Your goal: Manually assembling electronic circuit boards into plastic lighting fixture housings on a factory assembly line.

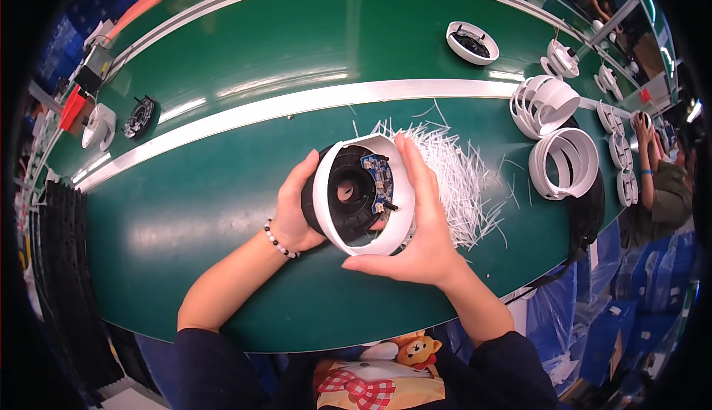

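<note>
Over the near part of the green bench I hold up a round device part with both hands. My left hand (295, 206) is wrapped round the outer left side of its black round base (345, 216). A white ring-shaped housing (321, 196) sits around the front of that base, tilted toward me. My right hand (426, 236) grips the housing's right side, fingers along the top edge and thumb at the bottom. Inside the ring, a small blue circuit board (383, 180) and short black posts show on the right. How the base and housing join is hidden.
A pile of thin white strips (466, 187) lies just right of my hands. Stacked white rings (564, 164) stand farther right, beside a black bag (586, 225). A white housing with black insert (473, 43) and a black round part (139, 118) lie beyond the white rail (297, 104). Another person (664, 187) works far right.
</note>
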A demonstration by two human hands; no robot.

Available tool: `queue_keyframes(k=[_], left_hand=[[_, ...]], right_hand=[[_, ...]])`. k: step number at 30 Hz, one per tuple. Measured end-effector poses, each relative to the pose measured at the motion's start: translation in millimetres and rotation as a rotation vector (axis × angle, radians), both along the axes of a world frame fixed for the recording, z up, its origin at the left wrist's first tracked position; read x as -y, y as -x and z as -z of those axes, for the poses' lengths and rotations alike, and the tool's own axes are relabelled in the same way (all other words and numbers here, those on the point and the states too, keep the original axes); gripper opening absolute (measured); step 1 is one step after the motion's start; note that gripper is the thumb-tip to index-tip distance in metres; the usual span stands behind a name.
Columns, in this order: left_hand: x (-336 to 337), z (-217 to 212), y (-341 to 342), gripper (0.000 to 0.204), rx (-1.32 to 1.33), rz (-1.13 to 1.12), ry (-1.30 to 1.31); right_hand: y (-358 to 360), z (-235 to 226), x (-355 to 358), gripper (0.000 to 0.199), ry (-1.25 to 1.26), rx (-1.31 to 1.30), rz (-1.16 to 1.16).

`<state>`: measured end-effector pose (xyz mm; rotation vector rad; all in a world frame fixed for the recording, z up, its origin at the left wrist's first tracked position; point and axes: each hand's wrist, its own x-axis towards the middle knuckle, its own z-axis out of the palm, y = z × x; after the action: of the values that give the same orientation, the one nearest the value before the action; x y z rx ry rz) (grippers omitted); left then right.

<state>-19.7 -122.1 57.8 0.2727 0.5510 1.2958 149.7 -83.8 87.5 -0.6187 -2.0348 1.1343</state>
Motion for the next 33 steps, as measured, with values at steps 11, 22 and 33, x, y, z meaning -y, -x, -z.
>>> queue_keyframes(k=[11, 22, 33], left_hand=[[4.2, -9.2, -8.2, 0.087, -0.142, 0.061, -0.091], [6.1, 4.3, 2.4, 0.089, -0.123, 0.141, -0.198], [7.1, -3.6, -14.0, 0.055, 0.108, -0.005, -0.205]], right_hand=[[5.9, 3.7, 0.4, 0.113, -0.317, 0.124, 0.114], [5.0, 6.3, -4.0, 0.116, -0.346, 0.148, 0.089], [8.2, 7.4, 1.1, 0.117, -0.401, 0.135, 0.182]])
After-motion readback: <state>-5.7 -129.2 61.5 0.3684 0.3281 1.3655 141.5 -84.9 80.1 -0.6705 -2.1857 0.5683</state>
